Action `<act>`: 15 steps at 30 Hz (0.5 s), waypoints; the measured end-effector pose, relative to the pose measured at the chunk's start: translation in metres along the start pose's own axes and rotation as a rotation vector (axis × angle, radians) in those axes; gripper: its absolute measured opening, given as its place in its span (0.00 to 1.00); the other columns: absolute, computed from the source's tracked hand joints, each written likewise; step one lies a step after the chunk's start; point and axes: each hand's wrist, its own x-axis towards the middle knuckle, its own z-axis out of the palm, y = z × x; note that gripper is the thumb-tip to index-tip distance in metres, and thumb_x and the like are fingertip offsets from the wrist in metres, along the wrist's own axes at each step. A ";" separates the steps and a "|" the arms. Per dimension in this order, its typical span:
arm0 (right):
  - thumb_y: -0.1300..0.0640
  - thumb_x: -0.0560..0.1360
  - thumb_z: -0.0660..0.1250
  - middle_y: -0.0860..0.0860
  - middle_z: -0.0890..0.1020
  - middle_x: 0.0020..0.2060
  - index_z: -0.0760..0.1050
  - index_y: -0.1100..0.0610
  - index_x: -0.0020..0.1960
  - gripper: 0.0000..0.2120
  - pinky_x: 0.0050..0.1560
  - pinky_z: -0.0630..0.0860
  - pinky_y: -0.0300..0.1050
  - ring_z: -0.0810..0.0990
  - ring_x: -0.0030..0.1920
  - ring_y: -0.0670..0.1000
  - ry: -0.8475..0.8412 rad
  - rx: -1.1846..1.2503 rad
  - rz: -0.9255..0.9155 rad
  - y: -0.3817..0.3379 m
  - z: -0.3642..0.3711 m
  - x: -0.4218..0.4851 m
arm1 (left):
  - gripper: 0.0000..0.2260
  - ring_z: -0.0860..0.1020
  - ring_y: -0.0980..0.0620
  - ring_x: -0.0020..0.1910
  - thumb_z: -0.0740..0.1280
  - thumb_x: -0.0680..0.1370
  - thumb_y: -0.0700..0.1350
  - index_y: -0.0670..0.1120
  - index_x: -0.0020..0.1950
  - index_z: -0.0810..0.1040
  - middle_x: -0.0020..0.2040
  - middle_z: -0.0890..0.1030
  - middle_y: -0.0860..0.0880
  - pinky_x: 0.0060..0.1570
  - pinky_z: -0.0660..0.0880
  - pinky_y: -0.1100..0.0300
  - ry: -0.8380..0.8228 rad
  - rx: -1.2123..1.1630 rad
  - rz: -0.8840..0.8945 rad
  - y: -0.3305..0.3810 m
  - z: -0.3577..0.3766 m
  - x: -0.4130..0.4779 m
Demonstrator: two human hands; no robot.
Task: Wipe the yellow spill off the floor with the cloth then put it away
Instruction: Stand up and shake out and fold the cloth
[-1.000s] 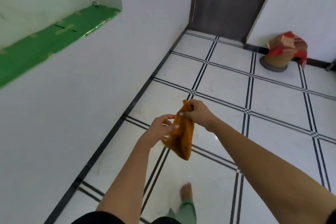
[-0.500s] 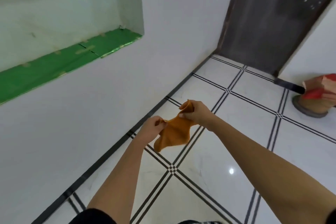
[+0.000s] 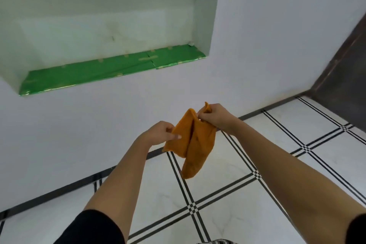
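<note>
An orange cloth (image 3: 193,140) hangs folded in the air in front of me, held between both hands. My left hand (image 3: 160,133) pinches its left edge. My right hand (image 3: 214,115) grips its top corner, a little higher and farther off. The cloth's lower end droops over the white tiled floor (image 3: 233,194). No yellow spill shows on the tiles in view.
A white wall (image 3: 89,135) faces me, with a recessed niche lined in green (image 3: 111,71) at upper left. A black skirting strip (image 3: 59,190) runs along the wall's foot. A dark door (image 3: 344,77) stands at the right.
The view has swung left toward the wall, so the niche sits ahead and the door and bundle slid out right. Both hands have kept hold of the cloth and shifted its folds.
</note>
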 end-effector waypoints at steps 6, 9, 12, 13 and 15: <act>0.54 0.77 0.63 0.61 0.78 0.55 0.74 0.63 0.58 0.15 0.56 0.76 0.56 0.77 0.51 0.58 0.046 0.133 0.149 0.016 -0.022 -0.004 | 0.12 0.77 0.46 0.51 0.63 0.78 0.51 0.42 0.50 0.74 0.50 0.78 0.46 0.48 0.78 0.53 0.163 -0.421 -0.058 0.020 0.028 -0.006; 0.59 0.77 0.60 0.67 0.73 0.59 0.69 0.66 0.63 0.17 0.59 0.74 0.58 0.76 0.54 0.60 -0.004 0.238 0.236 0.023 -0.027 -0.011 | 0.08 0.78 0.45 0.52 0.63 0.79 0.48 0.43 0.50 0.74 0.52 0.79 0.42 0.47 0.79 0.50 0.171 -0.586 -0.070 0.040 0.039 -0.009; 0.62 0.75 0.65 0.61 0.75 0.56 0.71 0.64 0.59 0.14 0.57 0.75 0.52 0.75 0.56 0.58 0.085 0.207 0.135 0.031 -0.021 -0.016 | 0.08 0.78 0.44 0.52 0.67 0.76 0.45 0.43 0.53 0.76 0.53 0.79 0.42 0.53 0.77 0.48 0.196 -0.570 -0.095 0.044 0.044 -0.010; 0.61 0.74 0.68 0.58 0.76 0.54 0.73 0.62 0.56 0.12 0.55 0.76 0.50 0.75 0.54 0.56 0.140 0.214 0.121 0.032 -0.018 -0.018 | 0.09 0.78 0.43 0.52 0.68 0.75 0.44 0.43 0.54 0.76 0.52 0.79 0.41 0.54 0.77 0.47 0.196 -0.579 -0.105 0.043 0.045 -0.011; 0.60 0.72 0.71 0.55 0.76 0.49 0.73 0.59 0.50 0.10 0.50 0.76 0.47 0.75 0.51 0.55 0.225 0.189 0.112 0.034 -0.012 -0.019 | 0.11 0.79 0.43 0.50 0.70 0.73 0.42 0.43 0.54 0.76 0.51 0.80 0.41 0.52 0.78 0.48 0.218 -0.620 -0.125 0.042 0.048 -0.015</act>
